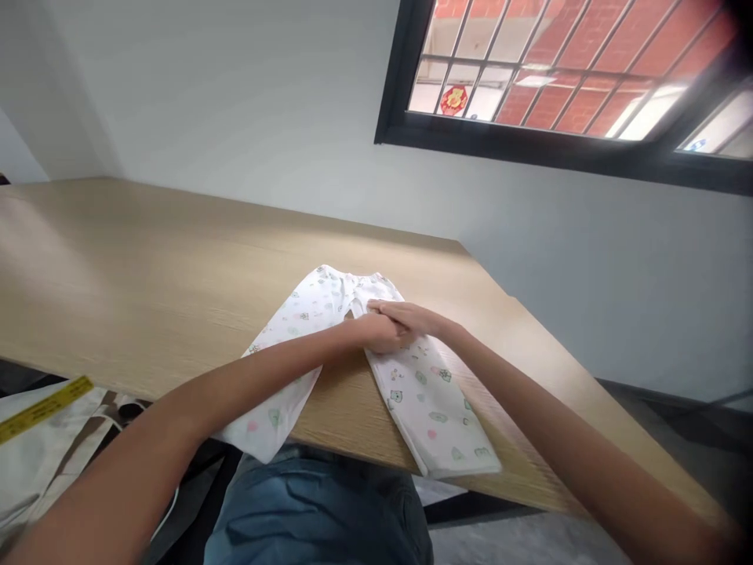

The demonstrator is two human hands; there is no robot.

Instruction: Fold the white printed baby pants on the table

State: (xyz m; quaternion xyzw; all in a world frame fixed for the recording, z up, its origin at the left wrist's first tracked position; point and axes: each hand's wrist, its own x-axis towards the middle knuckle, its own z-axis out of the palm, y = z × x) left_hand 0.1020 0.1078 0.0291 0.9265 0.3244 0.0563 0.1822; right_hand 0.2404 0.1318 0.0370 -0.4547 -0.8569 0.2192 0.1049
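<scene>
Left hand: the left hand [383, 333] is curled over the patterned pants [335, 294]; its fingers are hidden, so I cannot tell whether it grips cloth.
Right hand: the right hand [412, 315] overlaps the left, its fingers looking straight and close together, apparently open with nothing grasped.
Under the hands: the upper part of the right-side pant leg [441, 420], white with small green and pink prints.
Pants' place: on the wooden table [176, 267], by its near edge and toward its right end; the left-side pant leg [276, 396] runs past that edge at its hem, while the other hem lies about at the edge.
Pants' direction: the waistband [353, 275] points to the table's far side, the hems to its near edge; the long axis runs across the table, the legs spreading apart like an upturned V.
Progress: laying out looks largely done, with no fold across either leg; creases by the crotch and the overhanging hem appear left to straighten.
Below the near edge: the person's blue trousers [318, 506]; farther left, a yellow strip [47, 408], perhaps a measuring tape, over whitish fabric [35, 490].
Beyond the table: a pale wall [235, 102] with a barred window [547, 71].
</scene>
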